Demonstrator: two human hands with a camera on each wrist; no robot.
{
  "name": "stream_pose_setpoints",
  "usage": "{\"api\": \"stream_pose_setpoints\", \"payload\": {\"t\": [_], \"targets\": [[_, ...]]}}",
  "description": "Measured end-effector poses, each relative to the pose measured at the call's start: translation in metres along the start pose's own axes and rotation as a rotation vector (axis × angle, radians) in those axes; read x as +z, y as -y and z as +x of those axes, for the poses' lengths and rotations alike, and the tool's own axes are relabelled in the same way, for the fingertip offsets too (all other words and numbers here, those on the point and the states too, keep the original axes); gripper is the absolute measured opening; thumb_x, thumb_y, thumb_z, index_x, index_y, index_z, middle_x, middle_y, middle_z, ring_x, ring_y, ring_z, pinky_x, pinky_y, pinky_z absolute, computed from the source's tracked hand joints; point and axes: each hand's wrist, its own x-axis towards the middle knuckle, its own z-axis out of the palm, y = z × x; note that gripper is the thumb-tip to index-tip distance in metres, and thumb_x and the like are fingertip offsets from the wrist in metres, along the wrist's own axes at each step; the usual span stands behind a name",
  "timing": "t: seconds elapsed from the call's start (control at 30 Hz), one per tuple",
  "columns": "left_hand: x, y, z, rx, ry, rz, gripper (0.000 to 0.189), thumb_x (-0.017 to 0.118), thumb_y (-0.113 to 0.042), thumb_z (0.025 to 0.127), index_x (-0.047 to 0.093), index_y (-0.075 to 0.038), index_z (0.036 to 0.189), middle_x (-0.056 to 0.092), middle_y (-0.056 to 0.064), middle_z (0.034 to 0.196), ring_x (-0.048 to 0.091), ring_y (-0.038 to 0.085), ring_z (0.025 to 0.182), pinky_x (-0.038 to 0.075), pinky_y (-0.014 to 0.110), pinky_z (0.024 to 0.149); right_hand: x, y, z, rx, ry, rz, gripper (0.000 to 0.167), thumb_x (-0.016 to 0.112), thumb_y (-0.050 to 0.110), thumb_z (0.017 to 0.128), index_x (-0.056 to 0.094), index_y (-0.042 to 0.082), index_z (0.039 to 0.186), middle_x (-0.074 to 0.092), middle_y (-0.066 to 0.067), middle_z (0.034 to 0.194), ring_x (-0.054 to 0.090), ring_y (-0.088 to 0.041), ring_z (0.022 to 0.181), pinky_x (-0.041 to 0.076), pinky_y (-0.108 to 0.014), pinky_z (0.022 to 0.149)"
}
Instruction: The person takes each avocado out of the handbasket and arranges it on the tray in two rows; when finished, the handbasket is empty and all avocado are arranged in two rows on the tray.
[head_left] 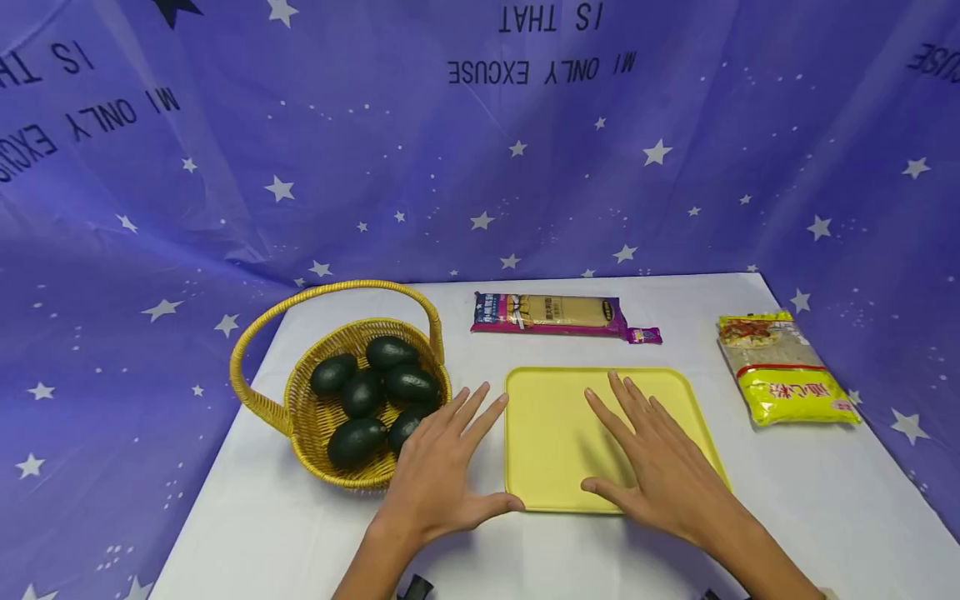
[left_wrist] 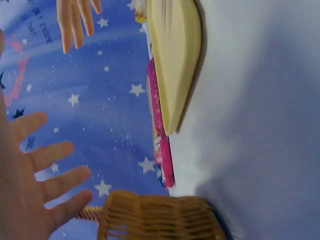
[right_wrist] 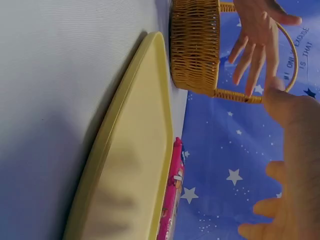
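In the head view my left hand [head_left: 441, 477] hovers with spread fingers between the basket and the tray, holding nothing. My right hand [head_left: 660, 467], also spread and holding nothing, is above the right part of the yellow tray [head_left: 551, 442]. Both wrist views show the hands raised off the table. The wicker basket [head_left: 306, 442] with a tall handle stands at the left. Inside it lie several dark green avocados [head_left: 356, 442]; my left hand partly hides one at the basket's right side.
Behind the tray lies a long packet of noodles [head_left: 562, 311], with a small purple wrapped piece [head_left: 644, 335] at its right end. A yellow and clear food bag [head_left: 783, 371] lies at the right. A purple star-print cloth [head_left: 480, 183] hangs behind the white table [head_left: 480, 354].
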Motion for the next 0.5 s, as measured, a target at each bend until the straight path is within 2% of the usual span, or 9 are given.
{"api": "stream_pose_setpoints", "payload": {"t": [0.1,0.2,0.3,0.5], "targets": [[-0.002,0.008,-0.01,-0.004,-0.08,-0.039,0.11,0.056,-0.098,0.08,0.034,-0.038,0.169,0.036,-0.008,0.174,0.041,0.023,0.156,0.05,0.056,0.113,0.001,0.002,0.007,-0.031,-0.028,0.026,0.101,0.075,0.069,0.092,0.032,0.025,0.171,0.024,-0.012,0.178,0.039,-0.038,0.156,0.044,-0.061,0.117],[-0.006,0.017,-0.021,-0.025,-0.151,-0.067,0.105,0.063,-0.093,0.08,0.042,-0.037,0.166,0.042,-0.006,0.17,0.047,0.023,0.151,0.053,0.056,0.108,0.003,0.005,0.015,-0.072,-0.059,0.049,0.095,0.076,0.066,0.093,0.037,0.026,0.17,0.029,-0.009,0.176,0.052,-0.037,0.146,0.053,-0.061,0.105],[-0.011,0.027,-0.033,-0.062,-0.2,-0.093,0.101,0.07,-0.087,0.08,0.046,-0.037,0.164,0.046,-0.005,0.168,0.052,0.025,0.147,0.055,0.058,0.106,0.004,0.009,0.026,-0.105,-0.07,0.063,0.091,0.077,0.061,0.093,0.039,0.026,0.168,0.033,-0.006,0.175,0.059,-0.035,0.138,0.057,-0.059,0.099],[-0.017,0.05,-0.058,-0.11,-0.297,-0.105,0.094,0.079,-0.075,0.082,0.052,-0.032,0.161,0.05,-0.006,0.165,0.06,0.025,0.135,0.057,0.056,0.1,0.004,0.021,0.045,-0.142,-0.046,0.098,0.09,0.08,0.054,0.093,0.038,0.028,0.169,0.04,-0.005,0.172,0.062,-0.032,0.135,0.059,-0.056,0.097]]}}
